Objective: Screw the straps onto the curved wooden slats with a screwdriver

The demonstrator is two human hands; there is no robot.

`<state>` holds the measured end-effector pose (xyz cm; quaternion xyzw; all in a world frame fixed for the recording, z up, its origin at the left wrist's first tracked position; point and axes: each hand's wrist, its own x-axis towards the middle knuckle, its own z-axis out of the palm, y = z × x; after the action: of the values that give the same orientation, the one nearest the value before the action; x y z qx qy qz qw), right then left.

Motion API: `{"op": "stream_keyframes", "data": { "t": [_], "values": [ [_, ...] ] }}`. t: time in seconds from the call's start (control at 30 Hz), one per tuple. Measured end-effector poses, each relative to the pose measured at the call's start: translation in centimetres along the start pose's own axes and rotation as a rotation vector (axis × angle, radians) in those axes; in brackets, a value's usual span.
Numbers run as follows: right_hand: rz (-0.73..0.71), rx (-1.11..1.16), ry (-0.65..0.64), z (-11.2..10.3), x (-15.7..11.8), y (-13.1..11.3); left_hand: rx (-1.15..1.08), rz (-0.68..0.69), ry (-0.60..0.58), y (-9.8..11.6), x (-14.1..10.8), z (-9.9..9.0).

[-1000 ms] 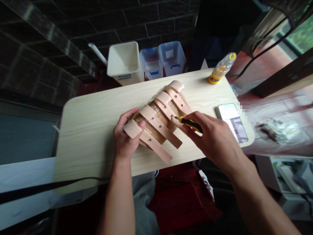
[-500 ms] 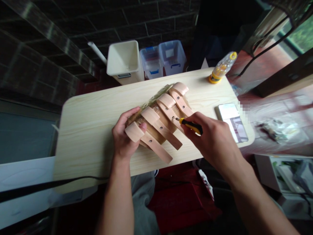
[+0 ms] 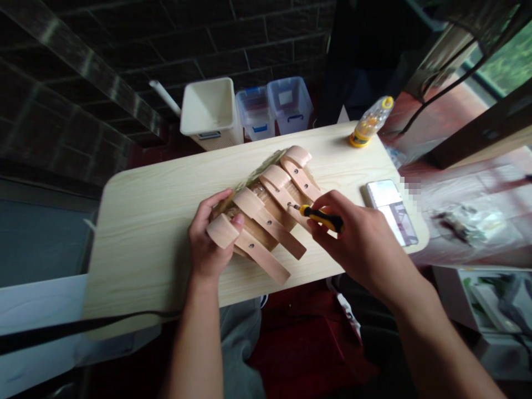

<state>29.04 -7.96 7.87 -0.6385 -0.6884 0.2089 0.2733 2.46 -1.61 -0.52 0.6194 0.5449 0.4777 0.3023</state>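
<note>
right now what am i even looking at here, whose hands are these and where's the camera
The picture comes from a camera worn on a person's head, looking down at their own two bare hands; there is no machine. They work at a pale wooden table. The left hand grips the near end of a wooden assembly, made of curved strips with screws in them. The right hand holds a small screwdriver with a yellow and black handle, its tip on one strip. Also on the table are a phone at the right edge and a yellow-capped clear case at the far corner. Behind the table stand a cream bin and two clear boxes.
</note>
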Motion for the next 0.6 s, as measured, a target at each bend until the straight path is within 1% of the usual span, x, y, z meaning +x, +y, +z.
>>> {"op": "stream_keyframes", "data": {
  "t": [0.1, 0.2, 0.37, 0.5, 0.6],
  "values": [
    [-0.032, -0.067, 0.001, -0.4, -0.2, -0.3, 0.004, -0.009, -0.013, 0.1, 0.1, 0.0],
    [-0.037, -0.096, 0.027, -0.2, -0.1, -0.5, -0.017, -0.01, -0.027, 0.1, 0.1, 0.0],
    [0.008, -0.079, 0.069, 0.6, 0.1, -0.2, -0.067, -0.011, -0.033, 0.1, 0.1, -0.1],
    [0.04, -0.043, 0.129, 1.1, 0.2, -0.2, -0.057, -0.013, -0.02, 0.5, 0.0, 0.0],
    [0.044, 0.011, 0.102, 0.6, 0.1, -0.6, -0.045, -0.045, -0.004, 0.6, -0.1, 0.2]
  ]
}}
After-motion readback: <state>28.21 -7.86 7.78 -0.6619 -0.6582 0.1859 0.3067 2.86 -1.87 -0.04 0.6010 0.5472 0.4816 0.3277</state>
